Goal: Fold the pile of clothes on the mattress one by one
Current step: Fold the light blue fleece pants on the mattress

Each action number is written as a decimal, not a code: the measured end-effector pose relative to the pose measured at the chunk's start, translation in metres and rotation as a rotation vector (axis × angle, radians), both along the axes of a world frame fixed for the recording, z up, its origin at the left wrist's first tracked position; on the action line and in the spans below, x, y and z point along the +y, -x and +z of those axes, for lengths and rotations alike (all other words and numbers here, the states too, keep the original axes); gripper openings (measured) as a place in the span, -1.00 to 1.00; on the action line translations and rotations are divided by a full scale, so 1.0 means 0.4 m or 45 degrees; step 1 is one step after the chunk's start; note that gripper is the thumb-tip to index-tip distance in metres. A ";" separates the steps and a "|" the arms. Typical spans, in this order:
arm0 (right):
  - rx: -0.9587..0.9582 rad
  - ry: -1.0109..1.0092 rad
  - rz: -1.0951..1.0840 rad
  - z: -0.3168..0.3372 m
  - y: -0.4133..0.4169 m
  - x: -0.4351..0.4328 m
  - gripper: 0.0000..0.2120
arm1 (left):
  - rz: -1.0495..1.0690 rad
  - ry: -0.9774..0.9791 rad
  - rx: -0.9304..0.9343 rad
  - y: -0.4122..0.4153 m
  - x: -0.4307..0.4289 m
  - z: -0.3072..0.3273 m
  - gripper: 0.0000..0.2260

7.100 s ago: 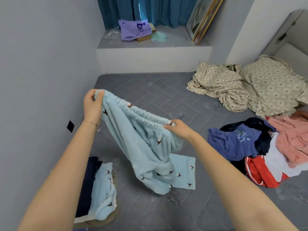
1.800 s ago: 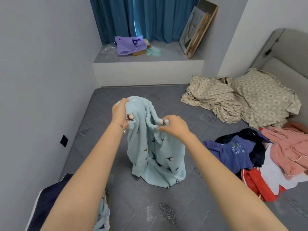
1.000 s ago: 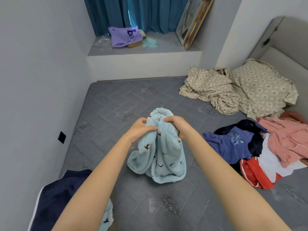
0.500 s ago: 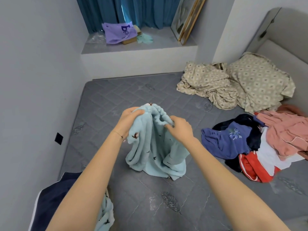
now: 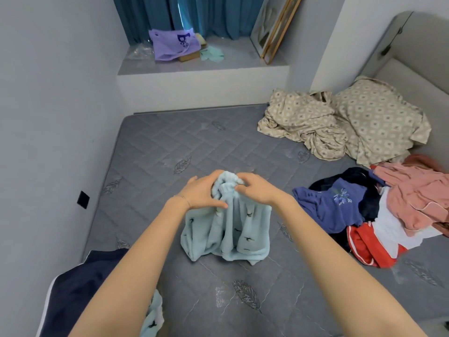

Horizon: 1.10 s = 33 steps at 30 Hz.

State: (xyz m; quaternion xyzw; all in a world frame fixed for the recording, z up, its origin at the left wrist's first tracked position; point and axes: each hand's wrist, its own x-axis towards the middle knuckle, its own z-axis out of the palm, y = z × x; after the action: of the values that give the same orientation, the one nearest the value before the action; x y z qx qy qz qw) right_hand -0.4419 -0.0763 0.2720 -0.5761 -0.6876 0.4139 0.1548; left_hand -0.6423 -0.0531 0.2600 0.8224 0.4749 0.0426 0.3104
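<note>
While both hands bunch its gathered waistband together, the light blue fleece garment hangs in a loose bundle over the middle of the grey quilted mattress, its lower folds resting on the surface. Small dark bird prints dot the fabric. The left hand grips the bunched top from the left, fingers curled over the cloth and clamped on it; a thin bracelet circles that wrist. The right hand holds the same bunch from the right, its fingers likewise closed on the fabric, and the two hands sit almost touching each other.

Just beside the left forearm, at the lower left edge of the mattress, lies a dark navy garment with a white stripe, and a scrap of matching light blue printed fabric peeks out next to it. To the right, well apart from the held piece, sits the unfolded pile of clothes: a blue top with a floral motif, something black, a red and white piece, and pink cloth heaped on top. Beyond that pile, a crumpled beige patterned sheet and a pillow in the same print lie near the padded headboard.

At the far end, a raised ledge carries a purple bag, with teal curtains behind and framed pictures leaning against the wall.
</note>
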 end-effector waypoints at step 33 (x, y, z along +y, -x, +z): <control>0.290 0.305 -0.627 -0.039 0.030 -0.026 -0.42 | 0.764 0.532 -0.694 -0.112 -0.005 -0.013 -0.80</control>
State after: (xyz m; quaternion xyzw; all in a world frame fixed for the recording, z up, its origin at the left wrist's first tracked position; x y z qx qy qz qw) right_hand -0.4539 -0.0867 0.2562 -0.6895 -0.4517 0.5041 0.2577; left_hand -0.5974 -0.0552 0.2549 0.5269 0.5915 0.2490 0.5572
